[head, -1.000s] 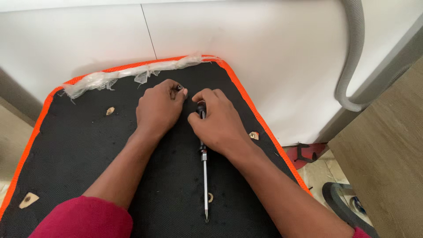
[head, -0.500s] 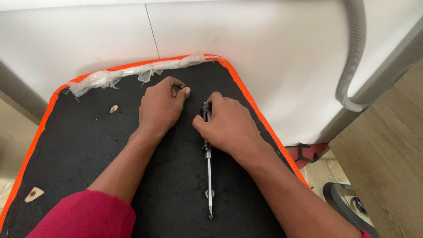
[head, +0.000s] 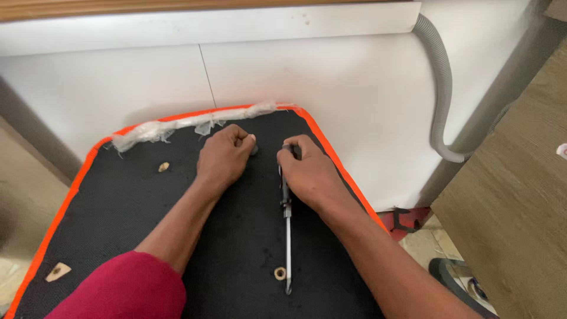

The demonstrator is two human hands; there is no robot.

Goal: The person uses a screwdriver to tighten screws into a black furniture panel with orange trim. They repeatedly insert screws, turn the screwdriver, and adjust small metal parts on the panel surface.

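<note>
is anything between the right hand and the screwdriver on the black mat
Nothing visible. The right hand already rests on the screwdriver handle, fingers curled over it, with the shaft lying free on the black mat toward the person.

A long screwdriver [head: 287, 230] lies flat, metal tip toward the camera.

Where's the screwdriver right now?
The screwdriver lies on the black mat, right of centre, its handle under the right hand and its tip toward the near edge beside a small ring.
</note>
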